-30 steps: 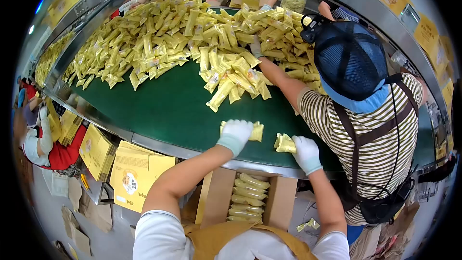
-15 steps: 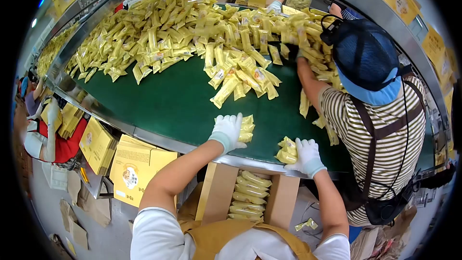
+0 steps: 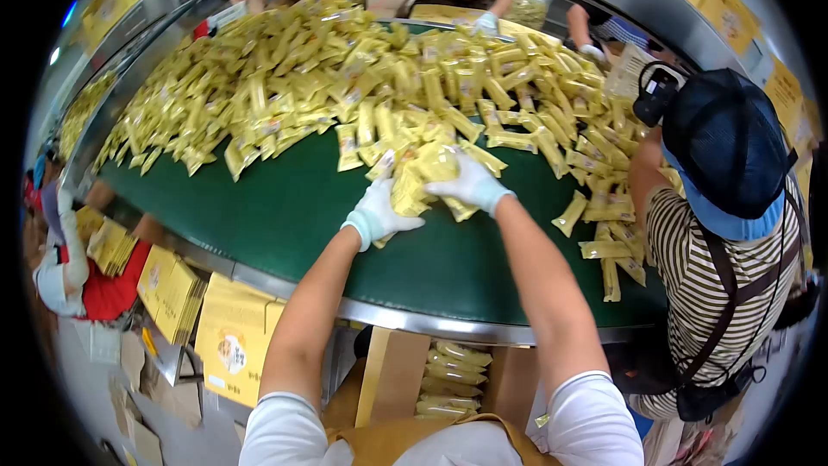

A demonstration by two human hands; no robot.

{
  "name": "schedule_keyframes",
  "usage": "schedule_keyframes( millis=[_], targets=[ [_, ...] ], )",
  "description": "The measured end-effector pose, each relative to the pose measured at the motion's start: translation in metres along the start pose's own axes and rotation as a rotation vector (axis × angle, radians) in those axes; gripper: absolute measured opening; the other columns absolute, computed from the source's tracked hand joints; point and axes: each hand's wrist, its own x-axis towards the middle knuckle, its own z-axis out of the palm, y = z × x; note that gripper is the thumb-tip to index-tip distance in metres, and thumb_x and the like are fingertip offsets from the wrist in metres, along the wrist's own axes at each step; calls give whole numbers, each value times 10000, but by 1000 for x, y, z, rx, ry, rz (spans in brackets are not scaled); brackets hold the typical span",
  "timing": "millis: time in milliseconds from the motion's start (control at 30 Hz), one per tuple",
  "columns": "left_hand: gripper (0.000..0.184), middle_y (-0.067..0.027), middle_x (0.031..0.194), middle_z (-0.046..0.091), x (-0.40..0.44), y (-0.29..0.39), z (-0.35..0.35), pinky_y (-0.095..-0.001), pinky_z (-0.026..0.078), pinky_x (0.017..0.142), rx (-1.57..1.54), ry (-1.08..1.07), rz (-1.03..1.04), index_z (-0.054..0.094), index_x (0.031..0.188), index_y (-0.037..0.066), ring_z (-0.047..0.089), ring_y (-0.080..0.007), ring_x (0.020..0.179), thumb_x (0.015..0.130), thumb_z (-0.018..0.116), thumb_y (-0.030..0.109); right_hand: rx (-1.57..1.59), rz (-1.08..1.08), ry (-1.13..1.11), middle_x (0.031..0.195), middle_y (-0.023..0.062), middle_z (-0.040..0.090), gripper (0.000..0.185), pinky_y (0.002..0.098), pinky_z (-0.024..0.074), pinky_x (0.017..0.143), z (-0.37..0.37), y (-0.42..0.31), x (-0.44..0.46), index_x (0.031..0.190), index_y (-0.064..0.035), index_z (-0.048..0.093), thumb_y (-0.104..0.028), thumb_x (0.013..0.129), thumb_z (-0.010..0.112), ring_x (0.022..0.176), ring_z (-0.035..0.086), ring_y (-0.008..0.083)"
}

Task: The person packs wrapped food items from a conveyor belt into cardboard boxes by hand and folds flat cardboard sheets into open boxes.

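Note:
In the head view, my left hand (image 3: 379, 211), in a white glove, presses against the left side of a bunch of yellow packets (image 3: 416, 174). My gloved right hand (image 3: 473, 181) is on the right side of the same bunch, fingers curved over it. The bunch lies between both palms, at the front edge of a large pile of yellow packets (image 3: 302, 78) on the green belt (image 3: 285, 207). Below the belt's metal rim, an open cardboard box (image 3: 394, 380) holds several packets (image 3: 453, 375) in a stack. Where the bunch meets the pile is hard to make out.
A co-worker in a striped shirt (image 3: 707, 267) and dark cap stands at the right, reaching to the belt. Loose packets (image 3: 608, 250) lie near that person. Flat yellow cartons (image 3: 233, 341) stand at the lower left. Other people work across the belt and at the far left.
Both my hands have moved forward and together, from separate small groups of packets near the belt's front edge to one bunch by the pile. The co-worker has shifted right; more packets lie at the right.

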Motion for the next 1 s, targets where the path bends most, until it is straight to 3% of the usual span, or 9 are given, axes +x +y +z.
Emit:
schedule_keyframes(
  millis=[100,233,400,433,567,633,767,900,1000],
  targets=[
    [977,-263,1337,582,20,-1,5,-407,482,1035,-391,-351,-271,507,1345,-46,604,-361,1187,615,910,464,-475,-25,72,1401,279,544,1033,392,392,1128,15,19,10,1416,65,485,-573,683,833,1321,523,360],
    [999,-250,1300,602,9,32,-12,-410,483,1034,68,-339,-148,533,1333,-15,603,-389,1182,577,890,533,-283,155,-80,1389,318,525,1078,408,411,1108,2,24,-27,1354,80,525,-645,614,826,1304,519,398],
    [919,-207,1394,516,-26,61,-11,-420,401,1114,346,-475,197,591,1303,34,507,-366,1288,555,860,494,-273,-103,-95,1271,252,570,958,394,444,1068,-2,53,-94,1284,53,552,-500,584,902,1209,557,390],
    [889,-200,1391,510,-35,64,-8,-431,352,1144,360,-500,227,605,1285,49,469,-372,1314,555,859,487,-286,-141,-114,1253,245,570,931,391,450,1060,-3,49,-110,1269,49,557,-473,582,910,1200,558,387],
    [882,-194,1349,526,-56,70,-13,-449,386,1100,272,-512,272,624,1243,37,500,-395,1242,517,874,470,-336,-130,-147,1189,240,581,851,390,460,1038,-12,31,-161,1231,32,572,-445,610,905,1172,566,386],
    [878,-190,1350,520,-66,70,-19,-451,389,1095,275,-474,285,608,1258,47,491,-392,1252,527,875,455,-264,2,-235,1156,241,589,842,388,465,1023,-24,18,-172,1223,30,577,-451,615,906,1141,577,382],
    [882,-187,1360,507,-74,70,-20,-453,388,1095,264,-480,240,594,1258,44,485,-390,1262,530,880,452,-81,157,-172,1214,191,577,822,335,459,1033,-37,0,-164,1280,47,555,-355,662,920,1151,588,276],
    [905,-186,1364,505,-72,68,-17,-453,392,1094,267,-502,225,583,1272,49,487,-390,1260,522,886,454,0,66,-255,1170,240,632,824,346,495,974,-19,2,-135,1228,58,596,-426,633,898,1071,645,313],
    [900,-187,1374,505,-79,61,-15,-446,387,1102,265,-463,233,581,1278,53,482,-389,1269,528,884,448,-273,110,-358,1111,246,671,742,398,509,949,5,-7,-135,1086,11,641,-527,628,868,1062,638,380]
  ],
)
